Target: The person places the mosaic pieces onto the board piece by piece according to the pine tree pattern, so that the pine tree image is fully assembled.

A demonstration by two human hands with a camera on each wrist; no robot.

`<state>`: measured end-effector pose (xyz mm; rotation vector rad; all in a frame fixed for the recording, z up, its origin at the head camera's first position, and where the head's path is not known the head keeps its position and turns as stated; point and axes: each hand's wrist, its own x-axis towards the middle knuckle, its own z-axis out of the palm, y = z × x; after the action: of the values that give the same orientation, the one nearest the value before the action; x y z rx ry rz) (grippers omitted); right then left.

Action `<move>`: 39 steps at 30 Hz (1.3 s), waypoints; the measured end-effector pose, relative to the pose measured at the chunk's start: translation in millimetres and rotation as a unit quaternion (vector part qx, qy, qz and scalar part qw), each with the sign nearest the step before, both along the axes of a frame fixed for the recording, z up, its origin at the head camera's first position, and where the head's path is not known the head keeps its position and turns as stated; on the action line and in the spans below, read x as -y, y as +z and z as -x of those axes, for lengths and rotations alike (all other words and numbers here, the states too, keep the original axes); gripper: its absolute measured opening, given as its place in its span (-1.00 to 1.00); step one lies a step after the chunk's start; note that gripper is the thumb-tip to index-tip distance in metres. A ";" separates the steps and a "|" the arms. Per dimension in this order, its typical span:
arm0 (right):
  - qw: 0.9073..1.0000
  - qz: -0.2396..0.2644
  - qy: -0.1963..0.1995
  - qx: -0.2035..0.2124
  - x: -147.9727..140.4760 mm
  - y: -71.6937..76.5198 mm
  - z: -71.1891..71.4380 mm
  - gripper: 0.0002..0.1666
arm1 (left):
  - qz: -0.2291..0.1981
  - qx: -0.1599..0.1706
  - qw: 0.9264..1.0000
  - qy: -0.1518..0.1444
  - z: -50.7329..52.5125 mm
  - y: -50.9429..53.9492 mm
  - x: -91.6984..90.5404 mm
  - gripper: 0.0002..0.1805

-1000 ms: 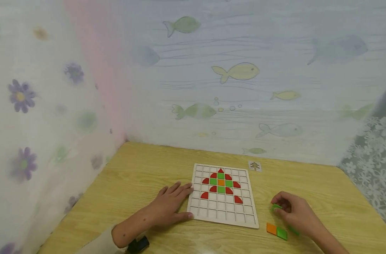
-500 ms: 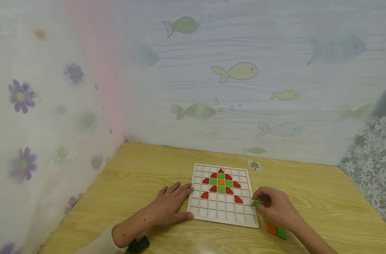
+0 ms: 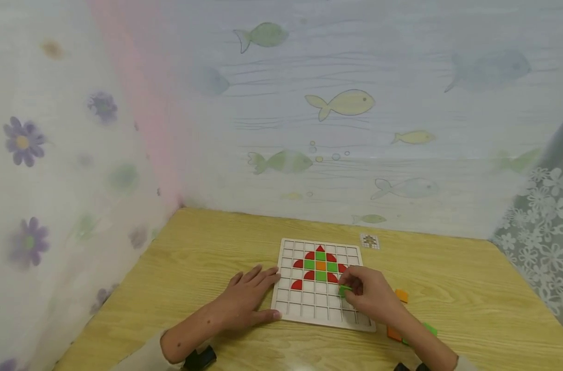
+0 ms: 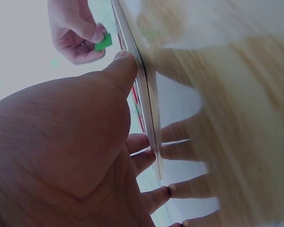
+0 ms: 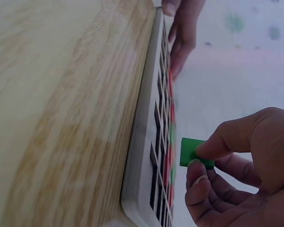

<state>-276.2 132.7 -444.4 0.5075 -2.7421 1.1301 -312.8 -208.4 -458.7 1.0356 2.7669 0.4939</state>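
Observation:
A white grid board (image 3: 304,310) lies on the wooden table, with red, green and orange tiles set in its cells. My left hand (image 3: 246,299) rests flat at the board's left edge, thumb and fingertips touching it. Between thumb and fingers, my right hand (image 3: 371,293) pinches a green square tile (image 5: 188,151) just above the board's right part. In the right wrist view a gap shows between that tile and the board. The right hand hides some cells and the red quarter-round tile on the right side.
Loose tiles lie right of the board: an orange tile (image 3: 402,295), a darker orange tile (image 3: 394,334) and a green tile (image 3: 430,329), partly behind the right forearm. A small pattern card (image 3: 370,241) lies beyond the board's far right corner. Painted walls border the table.
My right hand has moved left from beside the loose tiles to over the board, carrying the green tile. An orange tile has come into view behind it. The left hand stays put.

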 end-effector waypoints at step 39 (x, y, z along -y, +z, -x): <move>1.000 -0.012 0.027 0.006 63.5 -5.1 34.4 -0.85 | -0.019 -0.001 1.000 -0.008 -11.4 9.5 1.9 -0.10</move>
<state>-310.6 69.2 -449.5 0.5827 -2.7715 1.1185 -301.4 -210.4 -449.2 1.0655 2.7599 0.5454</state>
